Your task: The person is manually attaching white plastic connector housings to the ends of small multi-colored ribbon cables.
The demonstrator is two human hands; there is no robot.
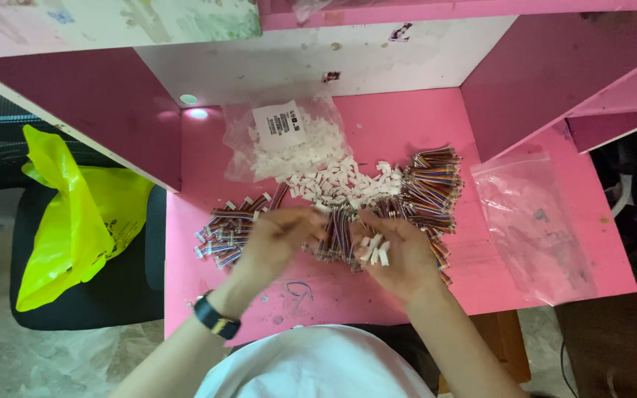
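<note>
My left hand (278,239) and my right hand (399,254) meet over the middle of a pink desk (481,258). The right palm cups several small white plastic connectors (374,249). The left fingers pinch something small near a bundle of multicoloured ribbon wires (337,232) lying between the hands; what exactly they pinch is blurred. A loose heap of white connectors (340,184) spreads just beyond the hands. Finished-looking wire pieces with white ends (226,232) lie left of my left hand. A larger pile of coloured wires (433,188) sits to the right.
A clear bag with a white label (282,140), full of white connectors, rests at the back. An empty clear bag (532,225) lies at the right. Pink shelf walls (97,110) flank the desk. A yellow plastic bag (75,221) sits on a black chair at left.
</note>
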